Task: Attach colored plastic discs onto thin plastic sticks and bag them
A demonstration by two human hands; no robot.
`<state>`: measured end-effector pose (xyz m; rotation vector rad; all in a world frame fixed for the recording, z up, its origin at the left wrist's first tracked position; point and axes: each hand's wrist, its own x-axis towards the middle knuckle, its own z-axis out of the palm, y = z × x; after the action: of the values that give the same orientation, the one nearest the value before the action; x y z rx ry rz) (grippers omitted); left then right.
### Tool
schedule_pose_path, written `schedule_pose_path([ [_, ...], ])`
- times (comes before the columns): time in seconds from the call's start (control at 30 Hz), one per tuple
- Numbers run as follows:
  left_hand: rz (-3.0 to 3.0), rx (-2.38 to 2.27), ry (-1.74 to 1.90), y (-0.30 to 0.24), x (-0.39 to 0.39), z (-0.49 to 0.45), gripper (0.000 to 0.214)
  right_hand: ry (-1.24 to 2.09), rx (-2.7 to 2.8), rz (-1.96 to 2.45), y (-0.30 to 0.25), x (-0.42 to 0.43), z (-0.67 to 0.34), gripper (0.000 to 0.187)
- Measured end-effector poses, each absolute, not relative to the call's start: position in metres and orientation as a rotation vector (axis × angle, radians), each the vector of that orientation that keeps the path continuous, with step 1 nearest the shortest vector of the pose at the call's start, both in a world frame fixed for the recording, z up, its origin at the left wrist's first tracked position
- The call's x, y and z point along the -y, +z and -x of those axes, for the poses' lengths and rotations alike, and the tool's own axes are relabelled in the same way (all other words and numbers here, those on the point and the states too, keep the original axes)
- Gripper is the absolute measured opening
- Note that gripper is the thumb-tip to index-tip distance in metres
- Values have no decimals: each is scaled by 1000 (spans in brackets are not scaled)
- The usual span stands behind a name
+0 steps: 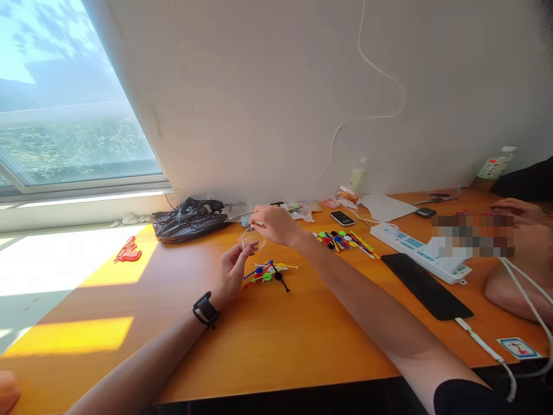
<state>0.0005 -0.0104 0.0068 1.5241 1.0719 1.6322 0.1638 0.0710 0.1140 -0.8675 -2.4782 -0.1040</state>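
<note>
Over the orange counter (pixel 302 340), the left hand (pixel 233 268) and the right hand (pixel 276 225) each pinch, fingertips closed, one side of the clear bag (pixel 251 239) held up between them, with the coloured plastic sticks (pixel 270 274) lying loose just right of the left hand and below the right.

Open tabletop (pixel 268 340) short of colored sticks (pixel 268 273)

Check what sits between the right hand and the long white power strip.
Head view: small coloured plastic discs and sticks lie scattered on the orange table between the right hand, pinching a clear bag, and the long white power strip.
</note>
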Motion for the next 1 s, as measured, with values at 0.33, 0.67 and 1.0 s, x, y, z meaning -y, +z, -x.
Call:
schedule_pose_path([
  [0.33, -1849, -1211, 1642, 12, 16, 1, 26, -156, 2580, 915, 116, -68, -163, 17],
  [0.67, -2315, -1574, 1849, 28, 14, 16, 65, 135, 2509, 660, 125, -69, -170, 16],
  [1.0, -2235, -1316, 1347, 11, -5, 36, 55, 405, 2638, 521, 132, -59, -173, 20],
])
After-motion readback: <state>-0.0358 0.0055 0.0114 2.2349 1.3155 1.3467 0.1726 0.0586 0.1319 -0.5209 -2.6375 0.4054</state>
